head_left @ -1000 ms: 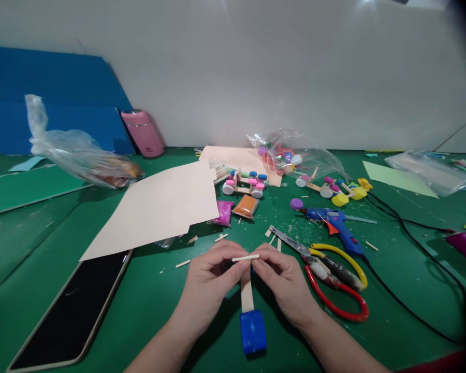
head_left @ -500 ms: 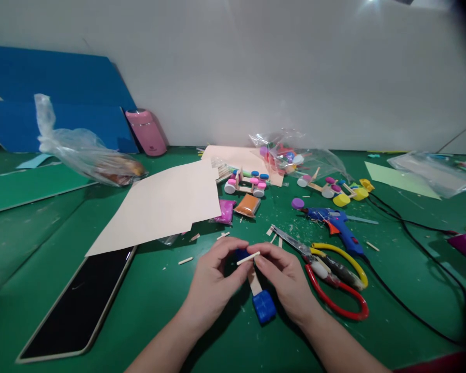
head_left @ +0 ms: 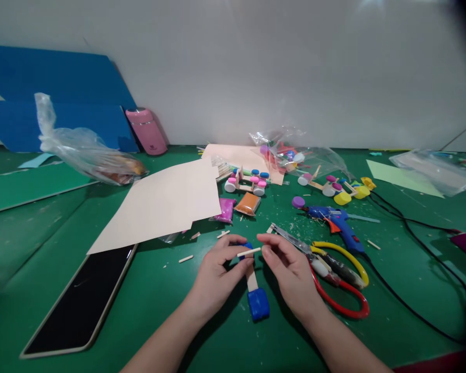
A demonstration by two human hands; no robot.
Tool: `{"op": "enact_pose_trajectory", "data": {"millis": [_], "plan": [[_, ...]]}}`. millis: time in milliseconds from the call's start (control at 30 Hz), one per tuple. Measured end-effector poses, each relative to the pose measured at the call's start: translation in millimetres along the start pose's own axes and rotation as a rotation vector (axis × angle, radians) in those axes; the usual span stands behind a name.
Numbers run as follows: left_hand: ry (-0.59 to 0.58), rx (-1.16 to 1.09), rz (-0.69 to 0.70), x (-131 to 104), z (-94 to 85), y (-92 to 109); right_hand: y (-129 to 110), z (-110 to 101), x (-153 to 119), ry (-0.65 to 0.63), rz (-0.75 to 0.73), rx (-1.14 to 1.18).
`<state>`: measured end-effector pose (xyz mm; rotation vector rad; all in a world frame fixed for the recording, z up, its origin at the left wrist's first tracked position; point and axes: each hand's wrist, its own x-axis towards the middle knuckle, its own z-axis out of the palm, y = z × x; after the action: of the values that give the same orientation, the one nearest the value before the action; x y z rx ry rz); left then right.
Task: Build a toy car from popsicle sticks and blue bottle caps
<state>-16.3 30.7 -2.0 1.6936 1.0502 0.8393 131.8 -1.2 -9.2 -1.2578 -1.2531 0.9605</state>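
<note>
My left hand (head_left: 223,267) has its fingers closed round the upper end of a flat wooden stick (head_left: 252,278). Blue pieces sit on both ends of that stick, the lower blue piece (head_left: 258,304) hanging toward me. A short pale stick (head_left: 249,252) lies crosswise over the upper end, above the left fingertips. Its right tip is at the fingers of my right hand (head_left: 291,269), which are apart; whether they touch it is hard to tell. Just right of that hand are scissors (head_left: 359,305) with red and yellow handles.
Behind the scissors is a blue glue gun (head_left: 344,230) with a black cable (head_left: 404,308). Small wheeled models (head_left: 248,182), clay packets (head_left: 248,204) and plastic bags stand farther back. On the left are cream sheets (head_left: 163,202), a phone (head_left: 79,305) and a pink flask (head_left: 147,132).
My right hand has drawn slightly away from the left, and its fingers have spread. The blue-ended stick has shifted a little left, and the small pale stick has turned closer to level.
</note>
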Motion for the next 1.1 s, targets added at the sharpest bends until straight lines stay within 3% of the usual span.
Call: {"op": "enact_pose_trajectory", "data": {"millis": [200,333,700,1100], "plan": [[0.011,-0.01,0.038,-1.6,0.6,-0.4,-4.6,-10.6,-3.5,-0.098,-0.465,-0.46],[0.013,0.0,0.047,-2.8,-0.1,2.5,-4.6,-11.7,-5.0,-0.111,-0.585,-0.599],[-0.01,-0.097,0.111,-4.8,0.0,9.9,-6.8,-10.4,-4.8,-0.082,-0.596,-0.531],[-0.069,-0.094,0.055,-4.7,0.2,14.4,-5.6,-8.9,-3.4,0.017,-0.563,-0.541]]}}
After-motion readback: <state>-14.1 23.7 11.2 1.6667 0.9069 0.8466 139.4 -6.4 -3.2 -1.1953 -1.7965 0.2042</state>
